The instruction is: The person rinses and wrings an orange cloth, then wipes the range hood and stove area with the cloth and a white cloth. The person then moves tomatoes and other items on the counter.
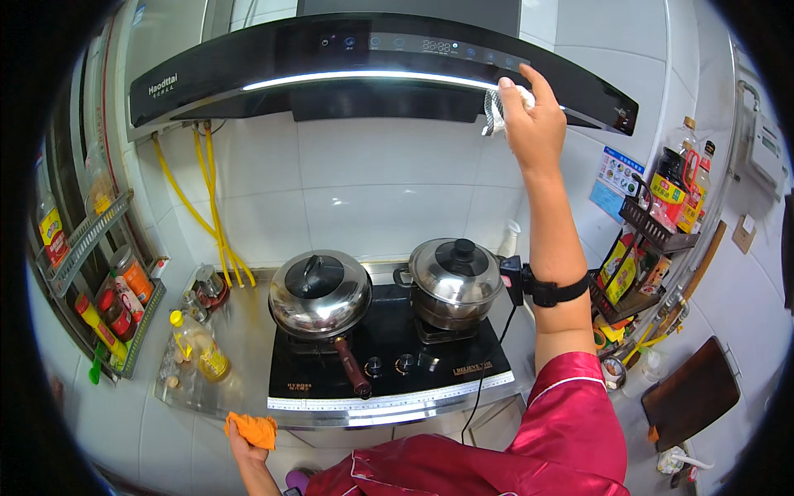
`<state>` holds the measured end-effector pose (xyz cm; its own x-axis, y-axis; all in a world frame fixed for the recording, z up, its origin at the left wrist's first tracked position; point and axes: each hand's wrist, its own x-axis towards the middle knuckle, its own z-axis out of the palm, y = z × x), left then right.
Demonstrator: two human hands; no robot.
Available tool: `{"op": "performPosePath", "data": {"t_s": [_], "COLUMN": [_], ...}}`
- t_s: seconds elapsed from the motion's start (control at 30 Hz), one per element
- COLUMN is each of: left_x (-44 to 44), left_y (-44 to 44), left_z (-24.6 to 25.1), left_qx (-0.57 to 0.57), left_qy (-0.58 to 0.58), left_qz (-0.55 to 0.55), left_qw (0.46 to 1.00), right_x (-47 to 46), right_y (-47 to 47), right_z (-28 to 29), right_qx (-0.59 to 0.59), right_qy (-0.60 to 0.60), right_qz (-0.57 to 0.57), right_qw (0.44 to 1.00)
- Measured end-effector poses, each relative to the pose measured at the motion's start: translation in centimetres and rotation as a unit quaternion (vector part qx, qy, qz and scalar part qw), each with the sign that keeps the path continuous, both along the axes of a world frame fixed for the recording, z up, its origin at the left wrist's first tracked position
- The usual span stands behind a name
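My right hand (538, 127) is raised to the lower front edge of a black range hood (248, 62). Its fingers grip a white cloth with dark stripes (493, 113), partly hidden behind the hand. The index fingertip is near the right end of the hood's lit touch panel (437, 46); whether it touches cannot be told. Low on the left, my left hand (248, 449) holds a bunched orange cloth (251, 430) in front of the counter edge. A lit strip lamp (372, 75) runs along the hood's underside.
Below the hood, a lidded frying pan (319, 294) and a lidded steel pot (457, 285) stand on a black gas cooktop (397, 347). An oil bottle (201, 347) is on the steel counter at left. Racks of condiments (660, 217) flank both sides. Yellow hoses (214, 204) hang along the wall.
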<state>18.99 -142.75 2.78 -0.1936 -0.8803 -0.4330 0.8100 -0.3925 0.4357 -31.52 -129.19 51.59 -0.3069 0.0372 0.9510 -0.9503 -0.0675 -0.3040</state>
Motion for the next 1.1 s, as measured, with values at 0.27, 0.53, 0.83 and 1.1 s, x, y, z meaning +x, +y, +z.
{"op": "performPosePath", "data": {"t_s": [0.27, 0.53, 0.83, 1.1], "left_x": [-0.1, 1.7, 6.6, 10.0], "left_y": [-0.2, 0.5, 2.3, 1.7], "left_z": [-1.6, -1.2, -1.4, -2.6], "left_qx": [-0.006, 0.006, 0.033, 0.051], "left_qy": [0.041, 0.064, 0.080, 0.080], "left_qz": [-0.007, 0.029, 0.089, 0.117], "left_qw": [0.999, 0.998, 0.992, 0.989], "right_x": [6.5, 18.2, 31.4, 36.6], "right_y": [-4.3, -14.8, -29.9, -38.2], "right_z": [-5.5, 4.1, 4.3, 4.9], "right_qx": [0.072, -0.182, 0.058, 0.056], "right_qy": [-0.021, 0.306, 0.345, 0.512], "right_qz": [0.341, -0.001, -0.022, -0.032], "right_qw": [0.937, 0.934, 0.936, 0.857]}}
